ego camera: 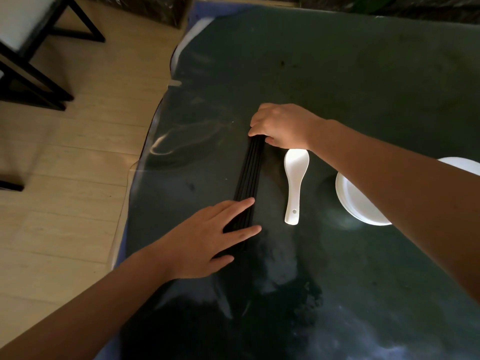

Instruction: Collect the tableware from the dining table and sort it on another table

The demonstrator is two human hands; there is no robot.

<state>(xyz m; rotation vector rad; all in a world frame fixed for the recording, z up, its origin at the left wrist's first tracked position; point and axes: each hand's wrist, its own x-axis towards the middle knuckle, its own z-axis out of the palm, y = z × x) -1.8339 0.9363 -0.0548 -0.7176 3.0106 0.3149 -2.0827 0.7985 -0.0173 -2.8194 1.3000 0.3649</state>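
Several black chopsticks [248, 183] lie side by side in a flat row on the dark glossy surface [363, 87], running from near us toward the far edge. Our right hand [281, 126] curls over their far ends, fingers [257, 127] bent down and thumb tucked against the tips, so it is pinching or squaring them off. Our left hand [207, 236] lies flat, fingers straight and spread, pressing on the near part of the row.

We judge the step in hand to be lining the sticks up into a neat bundle. To do it well, we should keep the left palm light, so the sticks can slide, and push the tips flush with the right hand rather than lift them. Round sticks roll easily on a slick top, so both hands should close in evenly from the sides.

Just right of the row lies a white spoon [294, 183], bowl away from us, apart from the sticks. Farther right sit stacked white plates [358, 201], partly hidden by our right forearm. Beyond the left edge are pale floor [65, 178] and a dark chair [31, 61].
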